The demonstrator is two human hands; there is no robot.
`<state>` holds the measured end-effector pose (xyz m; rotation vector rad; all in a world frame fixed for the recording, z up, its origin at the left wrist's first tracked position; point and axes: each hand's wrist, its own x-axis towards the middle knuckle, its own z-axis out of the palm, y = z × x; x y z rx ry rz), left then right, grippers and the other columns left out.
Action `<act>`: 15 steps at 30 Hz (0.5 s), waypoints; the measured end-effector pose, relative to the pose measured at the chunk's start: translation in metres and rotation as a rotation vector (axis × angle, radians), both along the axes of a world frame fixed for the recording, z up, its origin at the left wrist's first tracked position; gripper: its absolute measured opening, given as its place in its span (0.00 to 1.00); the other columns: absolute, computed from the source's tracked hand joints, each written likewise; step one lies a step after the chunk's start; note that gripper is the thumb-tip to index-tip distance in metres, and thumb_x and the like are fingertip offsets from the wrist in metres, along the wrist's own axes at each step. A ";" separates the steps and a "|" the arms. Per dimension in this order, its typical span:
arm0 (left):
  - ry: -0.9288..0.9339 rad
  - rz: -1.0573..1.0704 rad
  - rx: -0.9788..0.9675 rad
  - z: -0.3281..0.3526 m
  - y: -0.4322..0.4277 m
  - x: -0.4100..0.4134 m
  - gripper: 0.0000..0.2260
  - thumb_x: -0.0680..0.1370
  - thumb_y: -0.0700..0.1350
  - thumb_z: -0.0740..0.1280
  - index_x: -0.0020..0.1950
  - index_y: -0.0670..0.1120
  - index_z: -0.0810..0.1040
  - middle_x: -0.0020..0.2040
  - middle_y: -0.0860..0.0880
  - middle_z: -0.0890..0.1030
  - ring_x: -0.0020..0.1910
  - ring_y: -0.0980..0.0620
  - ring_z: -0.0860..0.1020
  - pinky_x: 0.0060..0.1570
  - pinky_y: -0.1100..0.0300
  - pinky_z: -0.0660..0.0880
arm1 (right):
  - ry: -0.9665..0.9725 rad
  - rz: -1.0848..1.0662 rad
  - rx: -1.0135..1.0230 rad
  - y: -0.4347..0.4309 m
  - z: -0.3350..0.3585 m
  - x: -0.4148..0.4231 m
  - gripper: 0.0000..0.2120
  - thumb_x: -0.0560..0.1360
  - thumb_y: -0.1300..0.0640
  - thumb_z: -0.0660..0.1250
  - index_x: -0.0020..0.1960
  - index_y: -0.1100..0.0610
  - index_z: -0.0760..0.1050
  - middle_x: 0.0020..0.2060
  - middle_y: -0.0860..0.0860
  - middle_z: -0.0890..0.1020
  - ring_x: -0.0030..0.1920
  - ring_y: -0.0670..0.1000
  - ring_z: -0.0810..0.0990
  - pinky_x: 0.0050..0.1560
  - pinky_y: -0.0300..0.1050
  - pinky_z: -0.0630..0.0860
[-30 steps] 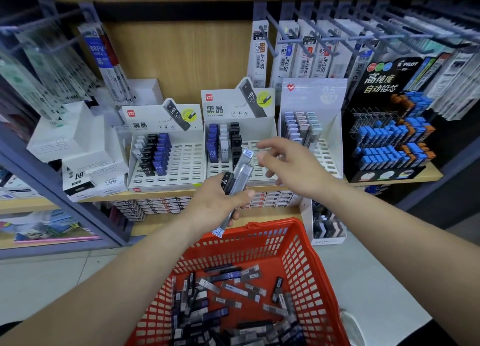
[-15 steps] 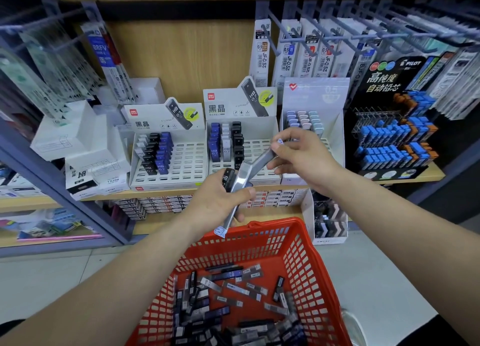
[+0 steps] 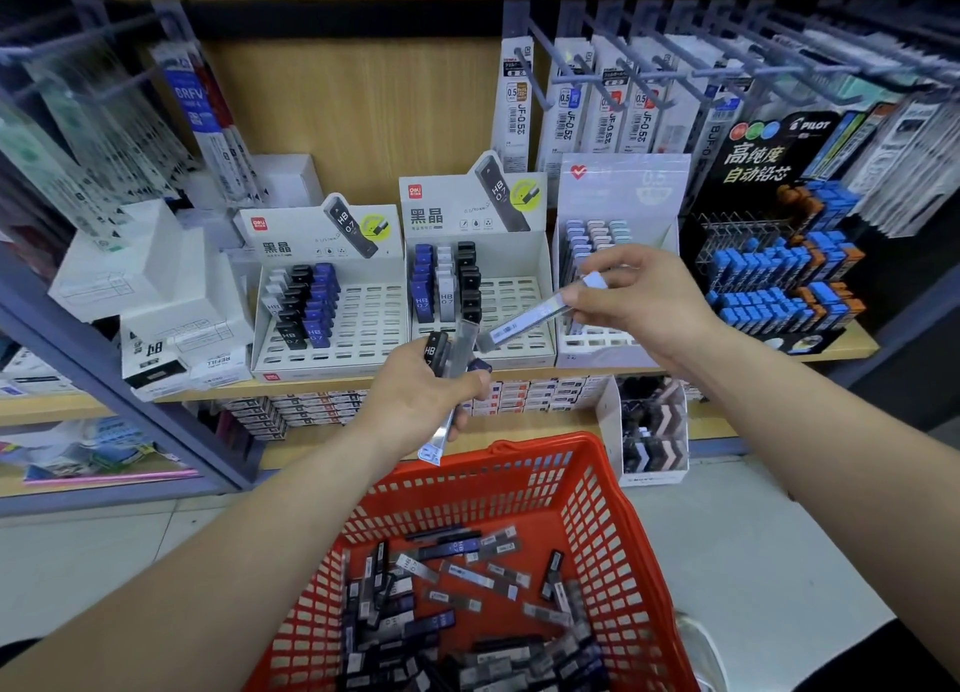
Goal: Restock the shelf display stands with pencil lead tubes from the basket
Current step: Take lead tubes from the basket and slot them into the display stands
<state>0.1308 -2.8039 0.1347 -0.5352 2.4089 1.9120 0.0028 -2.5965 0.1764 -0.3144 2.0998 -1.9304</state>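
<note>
Evidently far from finished, the left display stand holds just 3 columns of tubes with most slots bare, and the left hand grips a small bundle of lead tubes before the equally sparse middle stand. The right hand pinches 1 pale tube near the pastel stand, not yet slotted, while a large heap waits in the red basket below.
</note>
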 end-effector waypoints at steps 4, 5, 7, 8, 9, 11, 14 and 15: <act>-0.032 -0.001 0.039 -0.001 0.006 -0.003 0.12 0.76 0.40 0.75 0.55 0.38 0.76 0.45 0.38 0.85 0.26 0.49 0.77 0.27 0.58 0.76 | 0.224 -0.135 0.211 0.016 0.000 -0.009 0.10 0.74 0.63 0.75 0.54 0.62 0.80 0.37 0.56 0.86 0.37 0.54 0.86 0.41 0.45 0.83; -0.034 -0.004 0.050 -0.001 0.007 -0.003 0.12 0.76 0.39 0.75 0.56 0.38 0.76 0.45 0.38 0.85 0.27 0.49 0.78 0.27 0.58 0.76 | 0.300 -0.139 0.313 0.021 0.000 -0.012 0.10 0.76 0.61 0.73 0.56 0.62 0.80 0.39 0.56 0.86 0.40 0.55 0.86 0.45 0.48 0.84; -0.034 -0.014 0.070 -0.001 0.009 -0.003 0.12 0.77 0.39 0.75 0.56 0.38 0.75 0.44 0.38 0.86 0.28 0.49 0.79 0.27 0.58 0.76 | 0.417 -0.133 0.464 0.027 -0.002 -0.017 0.09 0.79 0.60 0.70 0.58 0.59 0.81 0.45 0.55 0.86 0.46 0.54 0.85 0.52 0.52 0.82; -0.034 -0.019 0.080 -0.001 0.010 -0.003 0.12 0.77 0.38 0.74 0.56 0.38 0.75 0.44 0.38 0.86 0.29 0.48 0.80 0.28 0.57 0.76 | 0.449 -0.129 0.504 0.030 -0.003 -0.017 0.08 0.80 0.60 0.69 0.58 0.58 0.82 0.46 0.55 0.85 0.46 0.53 0.85 0.53 0.52 0.82; -0.036 -0.023 0.089 -0.001 0.010 -0.003 0.12 0.77 0.38 0.74 0.56 0.38 0.76 0.45 0.38 0.86 0.30 0.47 0.81 0.28 0.57 0.77 | 0.469 -0.124 0.532 0.031 -0.004 -0.017 0.08 0.80 0.60 0.69 0.58 0.57 0.82 0.46 0.55 0.85 0.46 0.53 0.84 0.53 0.52 0.81; -0.040 -0.025 0.114 -0.001 0.010 -0.003 0.11 0.78 0.38 0.73 0.57 0.37 0.75 0.44 0.39 0.86 0.32 0.46 0.82 0.29 0.56 0.77 | 0.489 -0.110 0.578 0.033 -0.007 -0.018 0.08 0.80 0.60 0.69 0.58 0.56 0.82 0.45 0.53 0.84 0.46 0.53 0.84 0.53 0.51 0.81; -0.040 -0.023 0.150 -0.002 0.011 -0.004 0.11 0.78 0.37 0.72 0.58 0.37 0.75 0.44 0.41 0.87 0.33 0.46 0.82 0.30 0.57 0.78 | 0.519 -0.101 0.625 0.035 -0.010 -0.020 0.07 0.80 0.60 0.69 0.57 0.56 0.82 0.41 0.51 0.82 0.44 0.52 0.83 0.51 0.50 0.80; -0.041 -0.022 0.158 -0.003 0.011 -0.004 0.11 0.79 0.36 0.72 0.58 0.37 0.75 0.44 0.41 0.87 0.34 0.45 0.83 0.31 0.57 0.79 | 0.532 -0.102 0.634 0.036 -0.010 -0.021 0.07 0.80 0.60 0.68 0.56 0.56 0.82 0.41 0.51 0.82 0.44 0.53 0.83 0.50 0.49 0.80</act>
